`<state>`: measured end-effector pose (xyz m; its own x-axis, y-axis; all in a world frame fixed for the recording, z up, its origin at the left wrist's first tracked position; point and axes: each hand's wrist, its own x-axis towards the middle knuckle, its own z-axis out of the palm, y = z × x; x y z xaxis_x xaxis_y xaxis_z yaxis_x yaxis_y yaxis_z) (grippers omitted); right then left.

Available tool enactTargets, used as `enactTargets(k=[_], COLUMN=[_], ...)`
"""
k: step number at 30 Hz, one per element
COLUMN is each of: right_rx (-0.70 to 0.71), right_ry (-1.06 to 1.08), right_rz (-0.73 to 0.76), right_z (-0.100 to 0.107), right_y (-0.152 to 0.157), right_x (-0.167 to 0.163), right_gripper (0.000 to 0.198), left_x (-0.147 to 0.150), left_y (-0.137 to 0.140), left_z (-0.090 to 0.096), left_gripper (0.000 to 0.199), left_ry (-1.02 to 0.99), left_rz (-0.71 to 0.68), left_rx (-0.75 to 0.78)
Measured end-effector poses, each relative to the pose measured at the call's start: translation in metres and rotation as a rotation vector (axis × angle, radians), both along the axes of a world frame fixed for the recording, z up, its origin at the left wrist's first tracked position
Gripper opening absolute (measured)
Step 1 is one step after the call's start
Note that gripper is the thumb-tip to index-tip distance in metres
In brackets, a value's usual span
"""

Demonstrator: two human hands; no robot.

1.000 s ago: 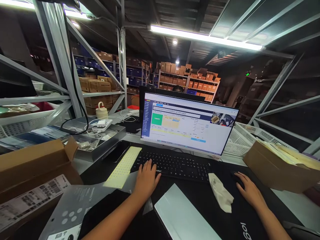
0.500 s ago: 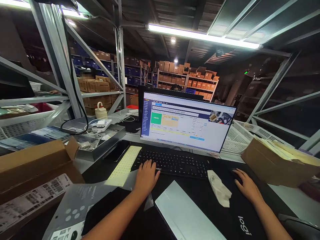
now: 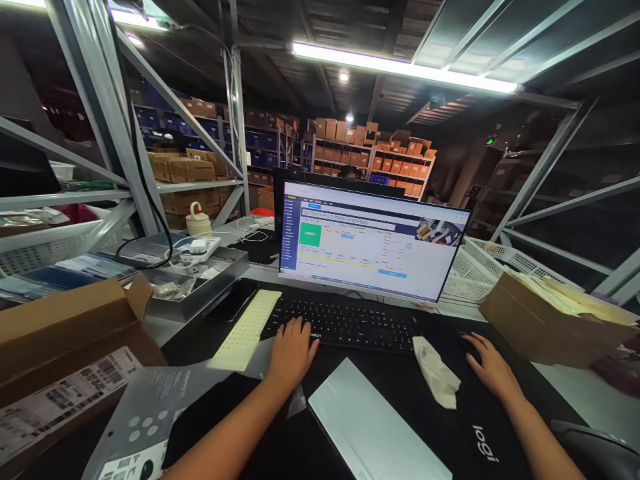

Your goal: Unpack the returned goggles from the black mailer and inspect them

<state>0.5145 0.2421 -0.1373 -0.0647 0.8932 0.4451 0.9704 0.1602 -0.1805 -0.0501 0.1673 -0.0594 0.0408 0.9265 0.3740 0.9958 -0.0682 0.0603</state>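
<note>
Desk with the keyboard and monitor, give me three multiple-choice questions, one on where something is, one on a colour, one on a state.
1. Where does the crumpled cloth lie?
A. between the keyboard and the right hand
B. inside the cardboard box
C. on the monitor

2. What colour is the large block on the monitor screen?
A. red
B. green
C. purple

3. What is the left hand doing?
A. gripping a box
B. lifting the cloth
C. resting flat on the keyboard's near edge

Answers: A, the cloth lies on the black mat right of the keyboard; B, a green square shows upper left; C, the fingers lie spread over the keys.
</note>
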Motion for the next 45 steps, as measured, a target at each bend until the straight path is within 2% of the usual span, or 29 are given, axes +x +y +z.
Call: enactTargets(k=[25, 45], right_rx=[0.044, 0.012], right_ry=[-0.003, 0.000], right_rz=[-0.103, -0.086], right_z=[-0.0043, 0.0021], right_y=[0.0049, -0.0006], right_x=[0.0048, -0.0001], right_gripper=[0.049, 0.054], left_x=[0.0012, 0.0022], left_y=[-0.0001, 0.0003], left_z=[0.0027, 0.0022], left_gripper=[0.039, 0.039], left_ry=[0.026, 0.008], left_rz=[0.000, -0.002], left_rx=[-0.027, -0.026])
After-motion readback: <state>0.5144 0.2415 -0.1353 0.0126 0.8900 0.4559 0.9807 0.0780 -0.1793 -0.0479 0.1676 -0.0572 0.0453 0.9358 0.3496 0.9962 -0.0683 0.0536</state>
